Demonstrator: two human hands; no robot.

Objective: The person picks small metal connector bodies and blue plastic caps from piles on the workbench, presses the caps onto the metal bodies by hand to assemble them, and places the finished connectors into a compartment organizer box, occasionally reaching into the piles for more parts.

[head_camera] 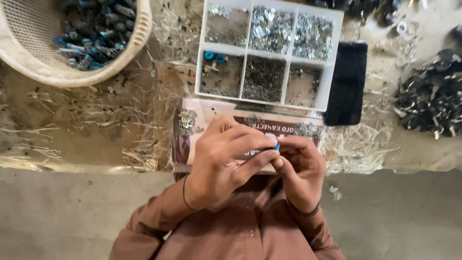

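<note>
Pinching a small blue part (276, 146) between them, the left hand (224, 161) and the right hand (301, 171) are meeting close to the chest, each grip pressed onto it, probably for a near view. Just beyond, small piles of metal clips (186, 121) are lying on a printed card (211, 113), handy for picking. Farther out, a white compartment tray (337, 62) is keeping sorted bits apart on the desk (96, 125), and a basket (139, 38) is holding blue-and-black pieces.

A small assembly workshop: white compartment tray (332, 72) of metal parts, basket (139, 38) of blue-black pieces, plastic-covered workbench (96, 125).
</note>
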